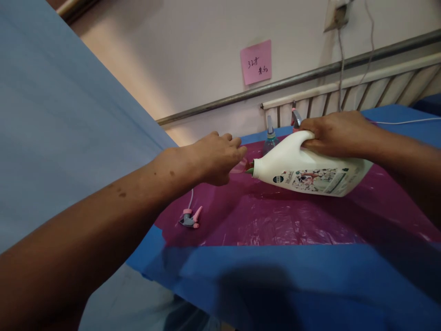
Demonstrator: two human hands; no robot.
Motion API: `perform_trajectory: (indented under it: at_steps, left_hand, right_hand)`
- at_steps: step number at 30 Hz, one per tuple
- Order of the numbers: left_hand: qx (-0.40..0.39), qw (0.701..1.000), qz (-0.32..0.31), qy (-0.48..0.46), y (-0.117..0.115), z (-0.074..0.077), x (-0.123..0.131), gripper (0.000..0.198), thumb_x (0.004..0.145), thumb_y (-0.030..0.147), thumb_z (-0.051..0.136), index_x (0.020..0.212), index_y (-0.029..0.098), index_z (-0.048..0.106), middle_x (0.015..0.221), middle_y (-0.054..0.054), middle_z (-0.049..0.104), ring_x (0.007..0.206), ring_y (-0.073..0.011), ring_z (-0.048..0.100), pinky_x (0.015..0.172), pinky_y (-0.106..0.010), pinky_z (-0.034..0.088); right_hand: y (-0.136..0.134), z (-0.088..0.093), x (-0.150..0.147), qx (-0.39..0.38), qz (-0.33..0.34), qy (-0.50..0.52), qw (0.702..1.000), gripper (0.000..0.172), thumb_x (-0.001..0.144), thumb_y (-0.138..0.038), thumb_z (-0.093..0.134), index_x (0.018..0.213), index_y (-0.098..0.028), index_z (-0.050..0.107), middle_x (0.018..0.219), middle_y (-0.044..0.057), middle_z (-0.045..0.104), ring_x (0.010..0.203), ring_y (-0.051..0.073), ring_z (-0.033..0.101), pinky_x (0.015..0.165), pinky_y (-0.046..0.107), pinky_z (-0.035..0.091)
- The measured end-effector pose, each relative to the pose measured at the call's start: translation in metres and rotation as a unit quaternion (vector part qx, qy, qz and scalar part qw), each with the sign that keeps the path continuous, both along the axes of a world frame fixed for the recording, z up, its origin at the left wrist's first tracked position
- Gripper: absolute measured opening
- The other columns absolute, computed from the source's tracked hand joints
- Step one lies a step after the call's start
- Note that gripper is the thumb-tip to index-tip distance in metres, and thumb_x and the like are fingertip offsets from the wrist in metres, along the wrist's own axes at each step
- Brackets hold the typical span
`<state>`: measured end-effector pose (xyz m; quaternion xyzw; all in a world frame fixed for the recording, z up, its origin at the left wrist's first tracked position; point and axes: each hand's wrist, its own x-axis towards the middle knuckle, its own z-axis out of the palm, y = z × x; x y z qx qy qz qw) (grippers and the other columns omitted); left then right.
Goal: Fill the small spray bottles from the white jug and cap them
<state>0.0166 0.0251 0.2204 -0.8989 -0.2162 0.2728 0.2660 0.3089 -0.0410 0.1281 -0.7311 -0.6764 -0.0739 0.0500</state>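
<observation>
My right hand [336, 133] grips the handle of a white detergent jug [310, 172]. The jug is tipped on its side above the purple plastic sheet [275, 216], its green open neck pointing left. My left hand [215, 156] is curled closed right at the jug's mouth, around something clear and pinkish that its fingers mostly hide. A detached pink and grey spray trigger [190, 218] with its tube lies on the sheet, below and left of my left hand.
Two spray bottles [270, 138] stand behind the jug near the wall. Blue cloth [275, 285] covers the table under the purple sheet. A pink sticky note [256, 62] hangs on the wall, above a radiator [361, 94] and a cable.
</observation>
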Motion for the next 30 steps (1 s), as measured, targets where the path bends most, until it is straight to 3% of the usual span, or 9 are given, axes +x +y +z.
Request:
perform_trajectory:
  at_steps: [11,21,30]
  left_hand:
    - [0.05,0.998,-0.042,0.01,-0.006,0.011,0.02,0.052,0.086,0.019,0.074,0.138,0.019,0.07,0.134,-0.016,0.072,0.123,-0.0386,0.067,0.101,-0.048,0.05]
    - [0.065,0.997,-0.033,0.035,-0.02,0.026,0.037,0.048,0.085,0.018,0.077,0.132,0.018,0.072,0.13,-0.014,0.072,0.125,-0.038,0.065,0.105,-0.046,0.049]
    - [0.072,0.997,-0.032,0.013,-0.019,0.032,0.033,0.058,0.081,0.021,0.079,0.138,0.018,0.067,0.137,-0.014,0.069,0.129,-0.0391,0.064,0.11,-0.049,0.049]
  right_hand:
    - [-0.002,-0.002,0.008,0.014,-0.023,0.028,0.999,0.041,0.103,-0.054,0.055,0.13,-0.032,0.076,0.111,0.008,0.083,0.091,0.028,0.068,0.069,0.036,0.031]
    - [-0.006,-0.007,0.018,0.032,-0.024,0.053,0.998,0.035,0.103,-0.054,0.058,0.123,-0.031,0.075,0.111,0.008,0.084,0.088,0.027,0.067,0.066,0.036,0.032]
    - [-0.017,-0.008,0.028,0.054,-0.027,0.087,0.994,0.022,0.101,-0.047,0.064,0.11,-0.029,0.073,0.102,0.006,0.081,0.084,0.024,0.063,0.067,0.037,0.032]
